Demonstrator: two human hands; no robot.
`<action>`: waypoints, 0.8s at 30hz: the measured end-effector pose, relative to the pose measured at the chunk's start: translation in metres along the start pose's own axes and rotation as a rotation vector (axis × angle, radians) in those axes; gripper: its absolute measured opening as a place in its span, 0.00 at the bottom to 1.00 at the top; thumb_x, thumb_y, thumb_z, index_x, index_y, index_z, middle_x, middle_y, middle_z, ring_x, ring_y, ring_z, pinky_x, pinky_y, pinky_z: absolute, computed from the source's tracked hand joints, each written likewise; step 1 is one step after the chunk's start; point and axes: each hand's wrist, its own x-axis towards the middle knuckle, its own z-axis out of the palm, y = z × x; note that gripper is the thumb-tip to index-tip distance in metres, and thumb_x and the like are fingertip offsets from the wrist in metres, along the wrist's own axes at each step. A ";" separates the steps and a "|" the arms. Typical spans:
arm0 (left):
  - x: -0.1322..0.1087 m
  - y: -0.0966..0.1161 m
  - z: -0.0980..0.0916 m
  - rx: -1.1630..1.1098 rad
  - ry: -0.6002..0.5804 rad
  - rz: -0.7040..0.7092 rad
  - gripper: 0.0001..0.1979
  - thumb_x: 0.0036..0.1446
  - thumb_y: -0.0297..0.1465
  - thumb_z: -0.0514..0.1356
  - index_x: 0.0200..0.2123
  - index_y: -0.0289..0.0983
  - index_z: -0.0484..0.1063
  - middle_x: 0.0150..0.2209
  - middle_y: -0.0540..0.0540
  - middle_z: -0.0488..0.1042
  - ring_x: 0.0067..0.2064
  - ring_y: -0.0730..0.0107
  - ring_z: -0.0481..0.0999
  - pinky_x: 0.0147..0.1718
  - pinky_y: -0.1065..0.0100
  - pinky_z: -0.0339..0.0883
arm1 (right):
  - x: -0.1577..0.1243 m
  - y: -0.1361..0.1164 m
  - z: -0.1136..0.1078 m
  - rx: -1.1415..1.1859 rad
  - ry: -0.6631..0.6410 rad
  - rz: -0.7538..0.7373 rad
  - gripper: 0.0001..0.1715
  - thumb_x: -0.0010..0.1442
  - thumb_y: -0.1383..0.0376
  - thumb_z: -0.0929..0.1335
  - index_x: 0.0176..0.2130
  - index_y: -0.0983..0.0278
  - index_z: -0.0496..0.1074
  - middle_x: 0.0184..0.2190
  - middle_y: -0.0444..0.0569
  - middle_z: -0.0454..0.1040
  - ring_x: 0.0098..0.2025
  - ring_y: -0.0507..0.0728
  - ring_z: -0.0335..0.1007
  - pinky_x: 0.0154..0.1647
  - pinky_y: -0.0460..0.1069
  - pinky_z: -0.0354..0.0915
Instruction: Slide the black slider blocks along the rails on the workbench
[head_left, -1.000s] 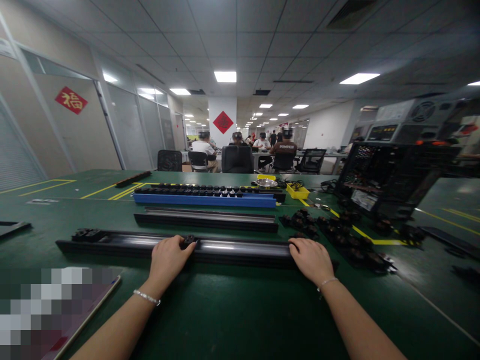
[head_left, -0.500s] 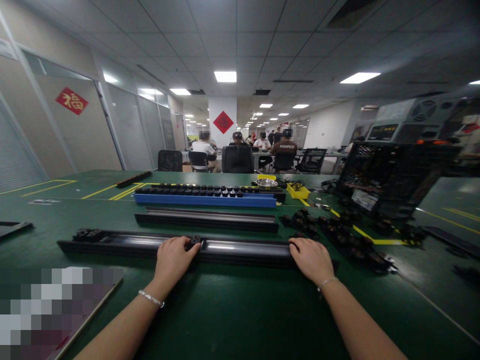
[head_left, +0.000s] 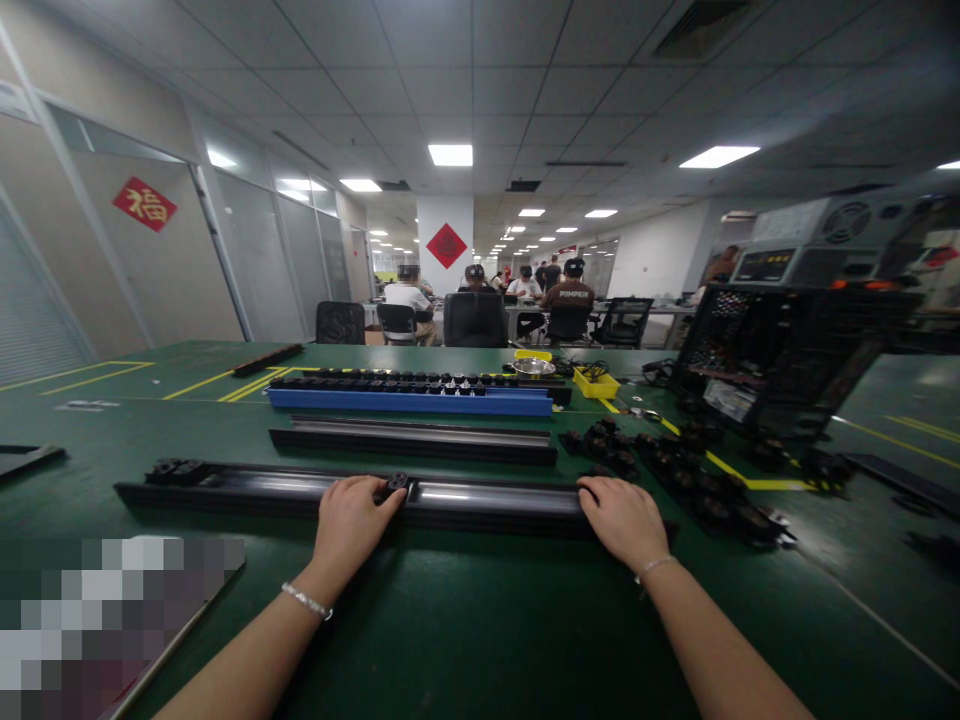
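Observation:
A long black rail lies across the green table close in front of me. My left hand rests on the rail's middle, fingers curled on a small black part that sits in the rail's channel. My right hand lies on the rail's right end, fingers bent over its edge. A few small black parts sit in the rail at its left end. Loose black parts are heaped to the right of my right hand.
Behind the near rail lie a second black rail and a blue rail filled with black parts. A yellow tray and metal bowl stand further back. A black open machine frame fills the right. People sit at desks far behind.
My left hand has slid the small black part a little to the right along the rail. My right hand has stayed on the rail's right end.

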 end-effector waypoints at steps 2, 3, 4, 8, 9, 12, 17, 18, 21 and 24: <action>0.000 0.000 0.001 0.003 0.003 0.006 0.20 0.54 0.46 0.53 0.36 0.40 0.77 0.40 0.44 0.78 0.47 0.57 0.71 0.48 0.60 0.59 | 0.000 0.000 0.000 0.000 0.001 -0.002 0.24 0.60 0.58 0.54 0.46 0.58 0.72 0.48 0.46 0.73 0.52 0.57 0.64 0.53 0.55 0.53; 0.000 0.000 0.001 0.004 0.002 0.010 0.20 0.54 0.46 0.52 0.37 0.40 0.77 0.40 0.44 0.78 0.47 0.57 0.71 0.48 0.60 0.59 | 0.000 0.000 0.001 0.000 0.001 -0.006 0.24 0.60 0.58 0.54 0.46 0.58 0.72 0.48 0.46 0.73 0.51 0.57 0.64 0.53 0.55 0.53; 0.000 0.000 0.002 0.004 0.000 0.013 0.20 0.54 0.46 0.52 0.37 0.40 0.77 0.41 0.44 0.77 0.48 0.57 0.71 0.48 0.60 0.58 | 0.000 0.000 0.001 -0.001 0.002 -0.008 0.24 0.60 0.58 0.54 0.46 0.58 0.72 0.48 0.46 0.73 0.51 0.57 0.64 0.54 0.55 0.53; 0.000 0.000 0.004 0.005 -0.003 0.014 0.21 0.53 0.47 0.53 0.39 0.39 0.77 0.42 0.43 0.77 0.49 0.57 0.70 0.49 0.60 0.58 | 0.000 0.000 0.001 -0.008 0.001 -0.004 0.24 0.60 0.58 0.54 0.45 0.58 0.73 0.49 0.45 0.73 0.52 0.57 0.64 0.54 0.55 0.53; 0.000 0.000 0.004 0.006 0.001 0.018 0.21 0.53 0.47 0.53 0.39 0.39 0.77 0.42 0.43 0.77 0.49 0.57 0.70 0.50 0.60 0.58 | 0.000 0.000 0.001 -0.010 0.002 -0.002 0.24 0.60 0.58 0.54 0.46 0.57 0.73 0.49 0.45 0.73 0.52 0.57 0.64 0.53 0.55 0.53; -0.002 0.003 0.006 0.001 0.009 0.044 0.21 0.54 0.46 0.53 0.40 0.40 0.77 0.42 0.43 0.77 0.49 0.57 0.70 0.50 0.59 0.58 | 0.000 0.000 0.001 -0.010 0.001 0.000 0.24 0.60 0.58 0.55 0.46 0.57 0.72 0.49 0.46 0.72 0.52 0.57 0.64 0.53 0.55 0.53; -0.004 0.008 0.006 -0.014 -0.010 0.064 0.20 0.55 0.45 0.53 0.41 0.41 0.77 0.43 0.44 0.77 0.51 0.56 0.69 0.52 0.57 0.57 | 0.000 0.001 0.001 -0.009 -0.004 -0.005 0.24 0.60 0.58 0.55 0.46 0.58 0.73 0.49 0.47 0.72 0.52 0.57 0.64 0.54 0.55 0.53; -0.004 0.008 0.005 -0.017 -0.016 0.066 0.20 0.55 0.45 0.53 0.41 0.42 0.77 0.44 0.44 0.77 0.51 0.56 0.69 0.52 0.57 0.57 | 0.000 0.001 0.001 -0.006 -0.002 -0.004 0.24 0.60 0.58 0.55 0.46 0.58 0.73 0.49 0.47 0.72 0.52 0.57 0.64 0.54 0.55 0.53; -0.005 0.009 0.005 -0.019 -0.031 0.068 0.20 0.55 0.44 0.52 0.42 0.41 0.77 0.44 0.44 0.77 0.51 0.56 0.69 0.53 0.56 0.56 | 0.000 0.001 0.001 0.002 0.002 -0.004 0.24 0.60 0.58 0.54 0.46 0.57 0.72 0.49 0.46 0.72 0.52 0.57 0.64 0.54 0.55 0.53; -0.005 0.010 0.006 -0.028 -0.042 0.068 0.19 0.56 0.43 0.52 0.42 0.41 0.77 0.44 0.45 0.77 0.52 0.55 0.68 0.54 0.55 0.54 | 0.000 0.001 0.001 -0.001 0.001 -0.004 0.24 0.60 0.58 0.54 0.46 0.57 0.73 0.49 0.46 0.72 0.52 0.57 0.64 0.54 0.55 0.53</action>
